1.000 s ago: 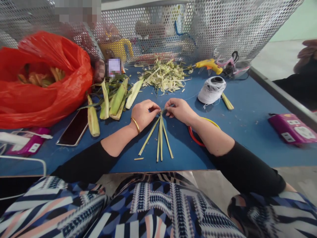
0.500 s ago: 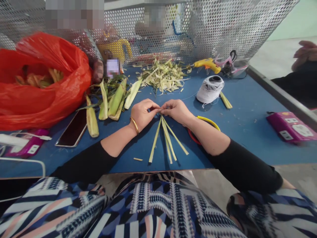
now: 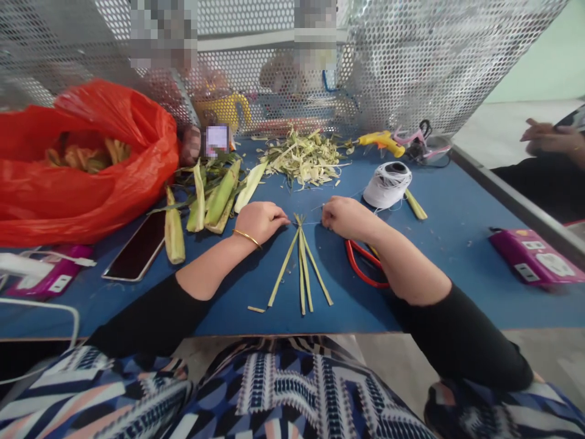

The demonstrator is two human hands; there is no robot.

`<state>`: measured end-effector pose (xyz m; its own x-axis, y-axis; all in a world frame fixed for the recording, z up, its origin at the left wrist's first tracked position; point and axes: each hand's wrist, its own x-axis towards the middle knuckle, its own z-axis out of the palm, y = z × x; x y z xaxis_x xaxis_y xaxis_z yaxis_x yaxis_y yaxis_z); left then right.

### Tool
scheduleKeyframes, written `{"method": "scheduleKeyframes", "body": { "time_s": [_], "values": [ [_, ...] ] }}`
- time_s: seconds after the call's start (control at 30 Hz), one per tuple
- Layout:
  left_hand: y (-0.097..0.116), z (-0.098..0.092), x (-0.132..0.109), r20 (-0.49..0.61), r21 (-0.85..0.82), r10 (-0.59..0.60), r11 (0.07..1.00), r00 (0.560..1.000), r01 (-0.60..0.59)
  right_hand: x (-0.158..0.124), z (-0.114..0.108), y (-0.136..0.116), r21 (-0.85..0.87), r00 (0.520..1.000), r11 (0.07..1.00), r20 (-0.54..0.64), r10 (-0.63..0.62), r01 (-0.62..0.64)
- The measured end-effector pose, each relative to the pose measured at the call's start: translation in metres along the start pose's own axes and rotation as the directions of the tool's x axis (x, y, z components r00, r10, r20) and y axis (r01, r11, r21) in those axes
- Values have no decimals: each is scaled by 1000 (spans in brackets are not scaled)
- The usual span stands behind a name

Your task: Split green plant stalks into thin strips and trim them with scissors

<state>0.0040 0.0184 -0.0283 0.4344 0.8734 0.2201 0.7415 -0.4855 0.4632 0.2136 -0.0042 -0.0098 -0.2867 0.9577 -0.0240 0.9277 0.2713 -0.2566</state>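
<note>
A bundle of thin green husk strips (image 3: 302, 268) lies on the blue table, gathered at the top and fanned toward me. White thread (image 3: 313, 223) is drawn across the gathered end, stretched between my hands. My left hand (image 3: 262, 221), with a gold bangle at the wrist, pinches the thread just left of the bundle. To the right of it, my right hand (image 3: 343, 216) is closed on the thread's other side. Behind the right hand stands a cone of white thread (image 3: 388, 185). Red-handled scissors (image 3: 363, 265) lie partly under my right forearm.
A pile of shredded husk (image 3: 304, 158) lies at the back. Thick husk pieces (image 3: 214, 198), a phone (image 3: 137, 247) and a red plastic bag (image 3: 91, 213) are on the left. A yellow glue gun (image 3: 381, 143) and purple box (image 3: 537, 256) lie right. Perforated metal mesh (image 3: 411, 67) borders the back.
My hands, together at the bundle's top before, have moved apart to either side, pulling the thread out between them. The strips now rest on the table.
</note>
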Motion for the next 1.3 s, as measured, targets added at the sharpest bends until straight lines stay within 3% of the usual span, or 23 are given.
{"method": "scheduleKeyframes", "body": {
  "time_s": [0.1, 0.2, 0.27, 0.33, 0.4, 0.47, 0.6, 0.7, 0.8, 0.87, 0.93, 1.0, 1.13, 1.3],
  "values": [
    [0, -6, 3, 72, 23, -122, 992, 990, 121, 0, -5, 5, 38, 995, 999, 95, -18, 15],
    [1, -6, 4, 66, 20, -161, 987, 985, 161, 1, -3, 3, 350, 993, 935, 82, -87, 53],
    [1, -4, 4, 60, 18, -174, 985, 983, 173, 1, 2, -2, 631, 992, 770, 11, -126, 91],
    [0, -2, 4, 70, 9, -174, 985, 982, 174, 2, 9, -8, 832, 988, 543, -39, -150, 115],
    [-1, -1, 4, 75, 0, -165, 986, 983, 165, 3, 16, -13, 928, 986, 362, -26, -163, 84],
    [-3, -1, 5, 82, -12, -149, 989, 985, 150, 6, 23, -16, 954, 989, 296, 1, -148, 43],
    [-8, -3, 7, 107, -82, -124, 988, 986, 133, 11, 31, -13, 914, 998, 401, -57, -37, 67],
    [-10, -2, 8, 97, -289, -85, 951, 992, 110, 13, 33, -10, 883, 997, 465, -78, 4, 68],
    [-7, 2, 7, 70, -577, -104, 807, 992, 125, 12, 34, -11, 871, 997, 487, -70, 9, 57],
    [-3, 6, 5, 131, -732, -119, 658, 984, 177, 12, 34, -12, 869, 998, 493, -60, 15, 45],
    [1, 8, 4, 204, -819, -101, 527, 974, 226, 12, 34, -12, 866, 998, 498, -53, 19, 36],
    [4, 10, 3, 226, -854, -90, 460, 970, 242, 12, 34, -12, 863, 999, 504, -52, 13, 38],
    [6, 11, 3, 242, -837, -67, 490, 968, 243, 12, 34, -11, 849, 998, 525, -59, -15, 58],
    [6, 11, 4, 178, -744, -55, 646, 983, 170, 9, 33, -13, 806, 995, 583, -91, -43, 99]
  ]
}}
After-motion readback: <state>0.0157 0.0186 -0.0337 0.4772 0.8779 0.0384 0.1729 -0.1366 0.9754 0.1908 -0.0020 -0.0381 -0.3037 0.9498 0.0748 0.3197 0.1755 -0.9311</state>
